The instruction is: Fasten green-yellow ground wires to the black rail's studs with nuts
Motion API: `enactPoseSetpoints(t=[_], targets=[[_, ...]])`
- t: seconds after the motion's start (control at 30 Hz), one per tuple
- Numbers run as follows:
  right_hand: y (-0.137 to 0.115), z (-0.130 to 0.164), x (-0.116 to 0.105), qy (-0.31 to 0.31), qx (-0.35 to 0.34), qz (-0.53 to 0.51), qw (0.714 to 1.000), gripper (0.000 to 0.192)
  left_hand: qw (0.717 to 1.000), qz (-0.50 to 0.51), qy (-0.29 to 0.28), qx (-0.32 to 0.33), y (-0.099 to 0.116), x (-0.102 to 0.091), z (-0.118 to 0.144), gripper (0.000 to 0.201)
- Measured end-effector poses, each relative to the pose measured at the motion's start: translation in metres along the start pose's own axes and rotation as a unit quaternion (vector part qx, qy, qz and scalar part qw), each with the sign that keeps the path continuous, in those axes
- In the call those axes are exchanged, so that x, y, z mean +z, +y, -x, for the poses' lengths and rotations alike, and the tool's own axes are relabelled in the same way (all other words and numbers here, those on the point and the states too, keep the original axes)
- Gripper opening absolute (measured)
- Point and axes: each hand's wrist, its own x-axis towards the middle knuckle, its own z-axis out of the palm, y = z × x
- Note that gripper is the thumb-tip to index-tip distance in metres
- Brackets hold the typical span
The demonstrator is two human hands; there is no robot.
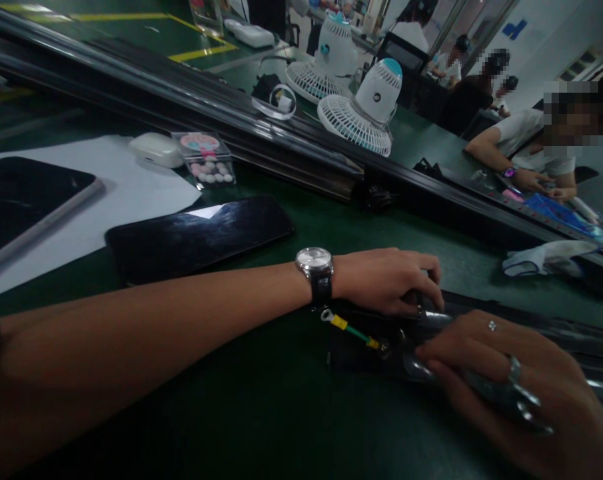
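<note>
On the green table [261,400], the left hand [388,280] is pinning a dark, stiff-looking part [366,347] with a green-yellow wire [354,330]; the right hand [511,373] is closing around what may be metal pliers [501,393], best gripped by the handles.

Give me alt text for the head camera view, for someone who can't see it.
Two bare hands press on a dark flat part at a green bench: the left hand, with a wristwatch, and the right hand, wearing rings. A green-yellow wire lies beside them; a black phone and two white fans sit behind.
</note>
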Motion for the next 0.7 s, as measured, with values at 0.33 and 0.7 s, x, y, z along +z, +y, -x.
enactPoseSetpoints(t=[0.33,0.7], targets=[[-0.005,0.000,0.008,0.038,0.018,0.033,0.999,0.015,1.000,-0.002,0.022,-0.011,0.000,0.004,-0.001,0.014],[-0.002,-0.004,0.000,0.002,0.007,-0.021,1.000,0.012,1.000,0.005,0.000,0.001,0.000,0.001,-0.002,0.026]])
